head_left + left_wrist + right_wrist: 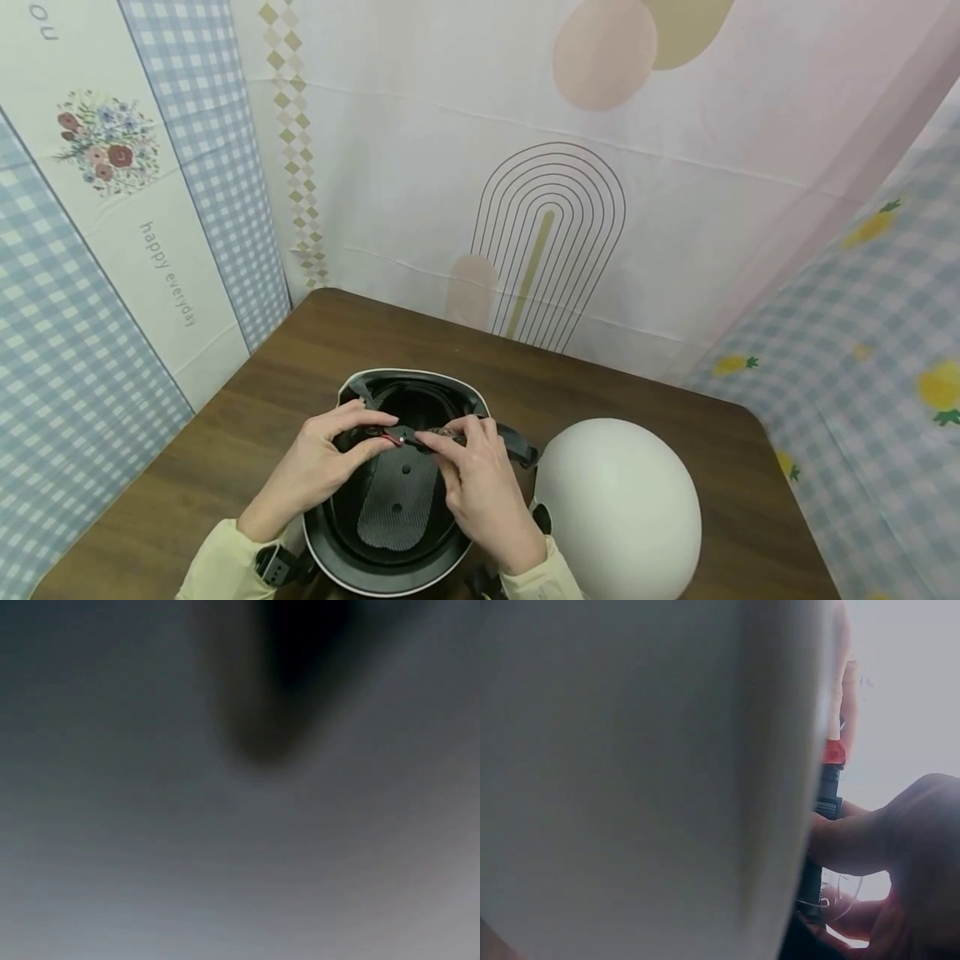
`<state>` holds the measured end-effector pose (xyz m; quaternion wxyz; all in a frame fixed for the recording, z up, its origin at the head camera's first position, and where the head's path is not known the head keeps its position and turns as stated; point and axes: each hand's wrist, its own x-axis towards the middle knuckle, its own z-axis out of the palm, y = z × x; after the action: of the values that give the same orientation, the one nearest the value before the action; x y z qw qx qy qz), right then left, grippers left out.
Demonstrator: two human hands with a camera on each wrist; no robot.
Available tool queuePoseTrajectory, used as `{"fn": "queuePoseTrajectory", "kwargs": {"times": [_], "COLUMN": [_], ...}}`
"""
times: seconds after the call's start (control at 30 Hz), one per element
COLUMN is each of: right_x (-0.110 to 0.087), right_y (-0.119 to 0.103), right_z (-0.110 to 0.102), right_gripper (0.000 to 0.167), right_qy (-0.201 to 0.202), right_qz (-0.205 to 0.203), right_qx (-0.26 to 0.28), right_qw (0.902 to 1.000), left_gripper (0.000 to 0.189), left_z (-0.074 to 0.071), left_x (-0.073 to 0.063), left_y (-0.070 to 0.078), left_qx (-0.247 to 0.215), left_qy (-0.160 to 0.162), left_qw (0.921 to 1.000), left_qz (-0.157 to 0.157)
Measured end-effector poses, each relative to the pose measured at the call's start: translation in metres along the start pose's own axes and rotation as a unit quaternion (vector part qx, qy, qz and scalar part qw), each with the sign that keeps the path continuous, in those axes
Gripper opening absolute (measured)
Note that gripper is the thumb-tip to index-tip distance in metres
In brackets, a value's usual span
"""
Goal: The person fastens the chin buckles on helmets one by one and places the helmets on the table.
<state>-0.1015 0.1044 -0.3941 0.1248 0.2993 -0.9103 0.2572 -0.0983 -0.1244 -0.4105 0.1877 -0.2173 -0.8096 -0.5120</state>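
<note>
An upturned helmet (352,571) lies on the table with its black lining (397,508) facing up. Above its opening, both hands hold a black chin-strap buckle (406,435) with a red part. My left hand (318,454) pinches the red end between thumb and forefinger. From the other side, my right hand (480,479) grips the black end and its strap. In the right wrist view, the buckle (829,787) shows between the fingers, partly behind a large pale surface. Whether its two halves are locked, I cannot tell. The left wrist view is a dark blur.
A second, white helmet (618,508) stands dome up, right beside the upturned one. Both are on a brown wooden table (255,433). Patterned cloths (405,183) hang behind and at both sides of the table. A dark strap or visor piece (517,446) juts out between the helmets.
</note>
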Motion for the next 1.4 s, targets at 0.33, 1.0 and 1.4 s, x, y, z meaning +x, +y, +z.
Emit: {"fn": "queuePoseTrajectory", "kwargs": {"times": [0.33,1.0,1.4], "right_x": [-0.0006,0.0009,0.0019], "right_y": [0.001,0.0038,0.0073], "right_z": [0.0004,0.0002,-0.0005], "right_gripper": [0.032,0.032,0.022], "right_qy": [0.003,0.013,0.03], "right_qz": [0.002,-0.009,-0.015], "right_qx": [0.0,0.015,0.027], "right_qw": [1.0,0.9998,0.9991], "left_gripper": [0.031,0.03,0.027], "left_z": [-0.0006,0.0029,0.0032], "left_x": [-0.0005,-0.0005,0.0034], "left_y": [0.0016,-0.0015,0.001], "left_qx": [0.01,0.015,0.018], "left_qy": [-0.012,-0.009,0.007], "left_qw": [0.9973,0.9989,0.9977], "left_qz": [-0.072,-0.044,-0.065]}}
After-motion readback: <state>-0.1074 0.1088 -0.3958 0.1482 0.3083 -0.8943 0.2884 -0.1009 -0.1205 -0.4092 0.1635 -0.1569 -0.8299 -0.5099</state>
